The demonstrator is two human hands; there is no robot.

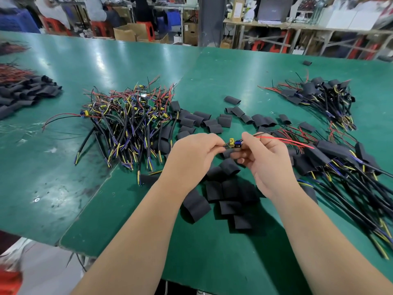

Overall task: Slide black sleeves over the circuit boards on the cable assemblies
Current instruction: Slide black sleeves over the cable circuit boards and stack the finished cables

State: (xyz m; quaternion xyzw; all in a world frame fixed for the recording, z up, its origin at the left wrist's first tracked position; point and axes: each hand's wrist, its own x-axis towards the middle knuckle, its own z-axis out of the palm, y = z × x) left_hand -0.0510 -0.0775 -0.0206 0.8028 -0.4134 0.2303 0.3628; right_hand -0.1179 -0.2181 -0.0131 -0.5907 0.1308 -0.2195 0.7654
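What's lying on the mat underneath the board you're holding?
Loose black sleeves lie heaped on the green mat below the circuit board, pinched between the left hand and the right hand. The hands and wrists cover part of the heap, so anything beneath them is hidden.

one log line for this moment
left hand: holds circuit board | right hand: pinches its red wire | board: unsleeved | loose sleeves: on table

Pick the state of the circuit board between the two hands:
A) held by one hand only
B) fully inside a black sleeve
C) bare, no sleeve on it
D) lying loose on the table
C: the circuit board shows its yellow and blue parts uncovered, pinched between the left hand and the right hand.
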